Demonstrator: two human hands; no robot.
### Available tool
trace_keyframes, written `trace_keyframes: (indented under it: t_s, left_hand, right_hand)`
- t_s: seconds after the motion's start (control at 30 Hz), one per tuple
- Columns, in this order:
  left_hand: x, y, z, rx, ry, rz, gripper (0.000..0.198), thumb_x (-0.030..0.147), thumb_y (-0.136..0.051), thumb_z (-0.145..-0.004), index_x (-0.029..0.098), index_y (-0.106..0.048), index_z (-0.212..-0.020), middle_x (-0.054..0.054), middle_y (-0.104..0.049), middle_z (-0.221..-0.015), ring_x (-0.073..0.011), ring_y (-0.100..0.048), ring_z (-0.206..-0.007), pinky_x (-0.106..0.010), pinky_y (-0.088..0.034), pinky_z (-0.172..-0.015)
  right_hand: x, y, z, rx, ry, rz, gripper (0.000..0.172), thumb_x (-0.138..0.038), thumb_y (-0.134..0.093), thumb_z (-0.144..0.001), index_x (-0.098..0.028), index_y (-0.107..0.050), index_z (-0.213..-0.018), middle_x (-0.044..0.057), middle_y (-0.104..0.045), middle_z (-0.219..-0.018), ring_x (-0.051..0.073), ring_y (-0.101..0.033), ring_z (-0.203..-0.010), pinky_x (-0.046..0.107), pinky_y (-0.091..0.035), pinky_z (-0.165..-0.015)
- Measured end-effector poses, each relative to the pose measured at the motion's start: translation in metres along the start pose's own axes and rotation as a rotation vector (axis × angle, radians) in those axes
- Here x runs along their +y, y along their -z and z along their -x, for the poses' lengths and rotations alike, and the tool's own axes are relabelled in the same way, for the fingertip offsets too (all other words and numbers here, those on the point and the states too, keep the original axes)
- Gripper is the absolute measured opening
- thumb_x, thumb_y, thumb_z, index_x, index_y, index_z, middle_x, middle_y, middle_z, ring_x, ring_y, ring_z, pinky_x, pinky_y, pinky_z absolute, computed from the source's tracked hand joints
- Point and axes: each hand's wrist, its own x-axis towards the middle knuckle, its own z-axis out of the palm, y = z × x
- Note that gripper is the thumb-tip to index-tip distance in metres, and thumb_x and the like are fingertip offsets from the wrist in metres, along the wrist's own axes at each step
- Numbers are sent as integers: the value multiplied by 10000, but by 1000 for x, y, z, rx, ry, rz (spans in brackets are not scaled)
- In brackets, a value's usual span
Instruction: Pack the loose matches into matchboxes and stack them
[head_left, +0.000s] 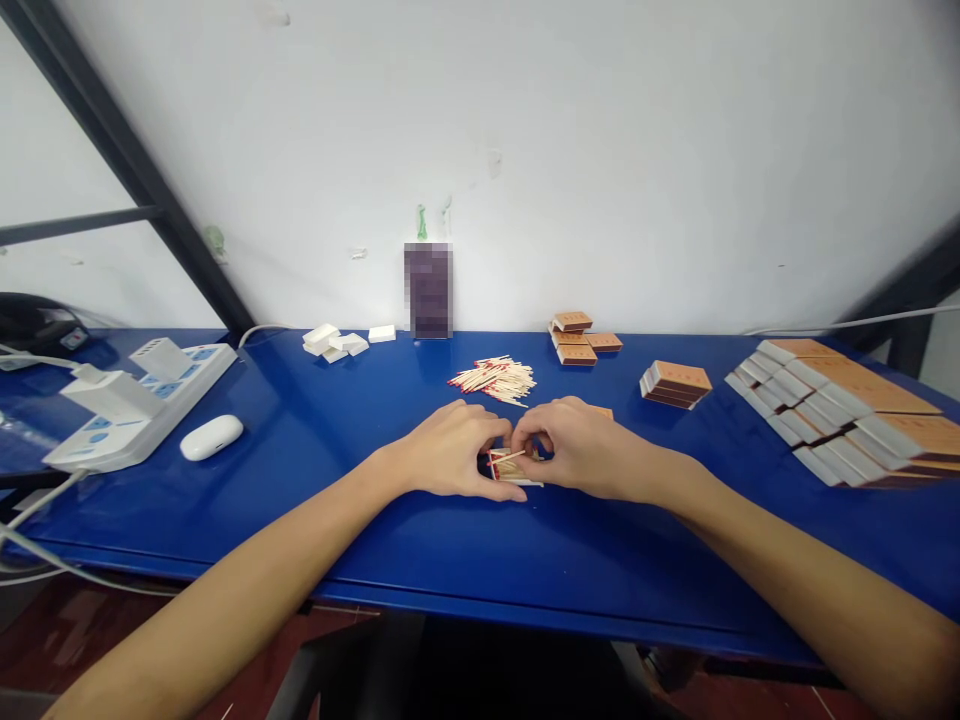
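Left of the match pile [495, 380], small white boxes [335, 342] are lying loosely on the blue worktop [525, 570]. Just nearer than the pile, the left hand [457, 450] is curling around a matchbox tray [534, 484], thumb lying along its near side. The tray is already holding some matches, though the hands are hiding how full; the pile itself is lying unboxed. Nearer and right of the pile, the right hand [570, 445] is arching over the tray, fingertips bunching beside a slanting match [508, 458]; I cannot tell whether they are pinching it. Right of the pile, brown-topped matchboxes [847, 410] are standing stacked, apparently assembled.
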Motion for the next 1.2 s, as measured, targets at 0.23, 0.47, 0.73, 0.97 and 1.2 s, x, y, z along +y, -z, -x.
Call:
trace_keyframes:
  t_s: [0.23,0.47,0.73,0.97,1.2]
  left_hand:
    - [-1,11,6,-20,-18,32,477,649,-641,-785,182,-577,-854,-1,-597,-764,-163,-528,-690,-294,-383,-696]
    - [-4,23,9,8,-21,78,249,416,-620,-823,177,-562,-861,-3,-623,-809,-150,-540,-715,-290,-395,-713]
    - [-1,13,5,16,-10,35,126,287,-547,-877,181,-574,-815,10,-595,-755,-136,-524,-694,-298,-382,-720]
    - [-1,10,3,41,-2,19,180,313,-526,-932,182,-597,-832,11,-586,-753,-130,-509,-688,-289,-370,-705]
    - [-2,7,3,40,2,76,186,310,-522,-942,186,-634,-860,-1,-628,-784,-139,-541,-724,-287,-393,-728]
  right_hand:
    - [4,8,3,17,78,-17,216,-374,-590,-887,-205,-723,-875,27,-699,-813,155,-588,-726,269,-394,-655]
    - [7,22,9,88,39,59,244,-368,-559,-877,-187,-613,-723,8,-592,-682,133,-502,-620,266,-355,-593]
    - [6,12,11,-119,-72,33,188,-273,-568,-817,-214,-580,-640,-15,-613,-618,132,-525,-592,261,-353,-553]
    - [6,19,10,-95,-47,-42,201,-237,-527,-807,-208,-525,-608,-38,-550,-564,110,-452,-529,254,-334,-521]
    - [10,17,8,-58,-65,-28,163,-208,-511,-797,-204,-526,-634,-40,-530,-567,109,-440,-537,248,-319,-520]
